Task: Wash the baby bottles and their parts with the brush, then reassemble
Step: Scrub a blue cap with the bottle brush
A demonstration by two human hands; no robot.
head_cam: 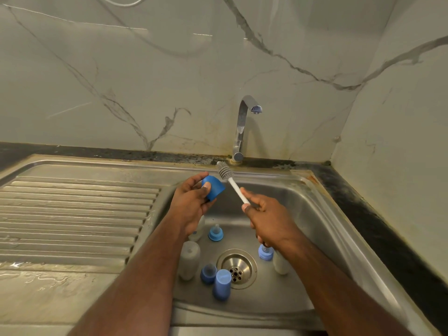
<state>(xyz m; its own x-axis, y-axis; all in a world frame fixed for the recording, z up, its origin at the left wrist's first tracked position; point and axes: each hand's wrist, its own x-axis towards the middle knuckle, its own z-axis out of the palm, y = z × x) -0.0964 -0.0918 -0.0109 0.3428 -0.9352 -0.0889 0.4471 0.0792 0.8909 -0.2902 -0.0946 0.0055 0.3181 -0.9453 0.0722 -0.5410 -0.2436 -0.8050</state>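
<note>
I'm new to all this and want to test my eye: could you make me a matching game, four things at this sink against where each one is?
Things:
1. blue cap
2. brush
3. tap
4. pale blue cup

Places:
A. at the back rim of the sink, spout dry
B. on the basin floor beside the drain
C. held in the left hand
D. handle gripped by the right hand, bristles pointing up

Pairs: 1-C, 2-D, 3-A, 4-B
</note>
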